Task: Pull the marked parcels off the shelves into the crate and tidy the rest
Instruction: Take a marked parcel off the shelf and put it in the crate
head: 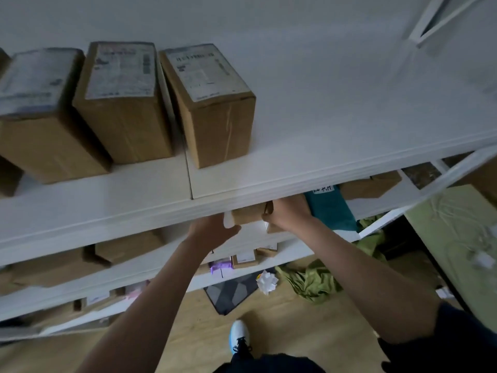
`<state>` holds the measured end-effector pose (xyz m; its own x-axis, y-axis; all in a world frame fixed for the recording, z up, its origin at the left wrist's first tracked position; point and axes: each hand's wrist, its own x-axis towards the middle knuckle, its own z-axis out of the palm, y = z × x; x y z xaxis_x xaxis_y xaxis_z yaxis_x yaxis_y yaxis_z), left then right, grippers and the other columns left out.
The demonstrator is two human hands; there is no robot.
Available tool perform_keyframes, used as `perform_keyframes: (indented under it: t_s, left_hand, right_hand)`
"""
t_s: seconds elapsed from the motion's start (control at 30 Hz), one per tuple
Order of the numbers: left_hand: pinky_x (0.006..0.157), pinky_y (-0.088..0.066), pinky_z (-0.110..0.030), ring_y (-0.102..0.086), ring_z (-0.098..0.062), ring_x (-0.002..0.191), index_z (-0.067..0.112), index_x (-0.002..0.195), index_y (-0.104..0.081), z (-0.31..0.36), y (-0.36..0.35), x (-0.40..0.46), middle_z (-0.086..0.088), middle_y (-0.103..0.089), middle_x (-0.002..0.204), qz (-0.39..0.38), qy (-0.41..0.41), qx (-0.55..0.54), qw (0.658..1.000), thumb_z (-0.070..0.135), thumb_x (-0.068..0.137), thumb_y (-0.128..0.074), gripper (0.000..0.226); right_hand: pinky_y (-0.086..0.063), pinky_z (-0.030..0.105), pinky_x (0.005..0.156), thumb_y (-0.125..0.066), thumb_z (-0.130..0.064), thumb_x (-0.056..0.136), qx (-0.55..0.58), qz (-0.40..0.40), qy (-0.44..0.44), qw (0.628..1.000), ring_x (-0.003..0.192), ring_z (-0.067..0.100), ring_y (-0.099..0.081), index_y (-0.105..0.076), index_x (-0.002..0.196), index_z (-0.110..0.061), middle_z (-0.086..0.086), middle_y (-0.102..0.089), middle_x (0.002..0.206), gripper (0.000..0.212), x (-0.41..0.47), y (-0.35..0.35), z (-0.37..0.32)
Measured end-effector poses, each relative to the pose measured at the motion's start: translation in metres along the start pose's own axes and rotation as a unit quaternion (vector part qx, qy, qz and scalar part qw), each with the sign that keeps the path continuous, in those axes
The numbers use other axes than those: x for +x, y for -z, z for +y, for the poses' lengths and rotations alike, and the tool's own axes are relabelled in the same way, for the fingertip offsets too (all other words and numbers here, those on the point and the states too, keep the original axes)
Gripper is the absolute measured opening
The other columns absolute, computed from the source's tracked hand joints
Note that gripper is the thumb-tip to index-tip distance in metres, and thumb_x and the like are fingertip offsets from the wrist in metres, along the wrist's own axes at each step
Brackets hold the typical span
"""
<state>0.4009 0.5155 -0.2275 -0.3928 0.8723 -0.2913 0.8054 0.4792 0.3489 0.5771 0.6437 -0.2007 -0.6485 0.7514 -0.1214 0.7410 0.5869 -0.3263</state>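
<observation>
The top shelf board (322,146) is my landmark here. On it, at the far left, a brown box (35,114) stands with its left part cut by the picture edge, and its label is too blurred to read. Just right of it stand two more brown boxes, the middle box (121,103) and the tilted box (209,103), which leans to the left; their labels also cannot be read. The rest of the board to the right is bare.

Under the front edge of this board, the left hand (212,232) grips the left end of a small cardboard parcel (248,214) with fingers curled around it. The right hand (287,214) closes on the parcel's right end. The back of the parcel is hidden by the board, so I cannot tell if it carries a mark. Right of the hands, also below the board, lies a teal package (333,208), its upper part hidden. Lower shelves hold dim boxes that are hard to make out.
</observation>
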Motion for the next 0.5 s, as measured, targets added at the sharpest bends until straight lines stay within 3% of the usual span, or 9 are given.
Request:
perform_keyframes:
  t_s: [0.1,0.17,0.23,0.3,0.4,0.5]
  left_hand:
    - [0.093,-0.041,-0.028,-0.056,-0.025,0.118,0.02,0.134,-0.052,0.013,-0.003,0.023,-0.003,-0.059,0.125,-0.048,0.001,-0.091,0.995,0.047,0.091,-0.066,0.053]
    - [0.095,-0.036,-0.026,-0.055,-0.025,0.12,0.015,0.131,-0.057,0.018,-0.005,0.032,-0.007,-0.06,0.126,-0.069,0.019,-0.131,0.989,0.041,0.095,-0.063,0.045]
    - [0.103,-0.038,-0.032,-0.054,-0.026,0.122,0.017,0.132,-0.057,0.02,-0.006,0.032,-0.006,-0.059,0.129,-0.037,0.032,-0.119,0.992,0.046,0.095,-0.061,0.047]
    - [0.099,-0.044,-0.037,-0.057,-0.027,0.117,0.02,0.127,-0.058,0.022,-0.009,0.023,-0.004,-0.061,0.127,0.024,0.038,-0.082,0.996,0.051,0.091,-0.062,0.048]
    - [0.08,-0.052,-0.036,-0.061,-0.026,0.101,0.022,0.117,-0.056,0.031,-0.01,-0.007,-0.003,-0.064,0.117,0.074,0.049,-0.046,0.995,0.054,0.085,-0.065,0.046]
    - [0.082,-0.054,-0.037,-0.059,-0.023,0.107,0.02,0.125,-0.053,0.042,-0.017,-0.041,-0.001,-0.058,0.125,0.112,0.042,-0.034,0.992,0.052,0.084,-0.067,0.054]
  right_hand:
    - [-0.037,0.024,0.058,-0.072,-0.034,0.088,0.03,-0.031,-0.015,0.999,0.084,0.017,-0.06,-0.056,0.094,-0.024,-0.007,-0.06,0.085,0.019,0.019,0.001,0.002]
    - [-0.043,0.025,0.063,-0.068,-0.037,0.092,0.057,-0.063,-0.027,0.996,0.082,0.016,-0.058,-0.058,0.097,-0.024,-0.007,-0.06,0.087,0.016,0.028,0.002,-0.002]
    - [-0.051,0.03,0.07,-0.066,-0.035,0.094,0.071,-0.088,-0.035,0.993,0.083,0.019,-0.062,-0.06,0.096,-0.021,-0.002,-0.063,0.088,0.016,0.03,0.003,-0.004]
    - [-0.05,0.029,0.069,-0.069,-0.031,0.092,0.08,-0.081,-0.017,0.993,0.083,0.02,-0.064,-0.062,0.099,-0.018,0.001,-0.065,0.091,0.017,0.024,-0.001,0.0]
    - [-0.056,0.035,0.079,-0.079,-0.027,0.083,0.073,-0.035,0.055,0.995,0.096,0.023,-0.065,-0.058,0.115,-0.016,0.001,-0.066,0.102,0.04,0.002,-0.007,0.008]
    - [-0.044,0.041,0.109,-0.082,-0.031,0.079,0.055,-0.022,0.103,0.993,0.131,0.028,-0.044,-0.037,0.148,-0.014,0.006,-0.05,0.14,0.085,-0.026,-0.006,0.01]
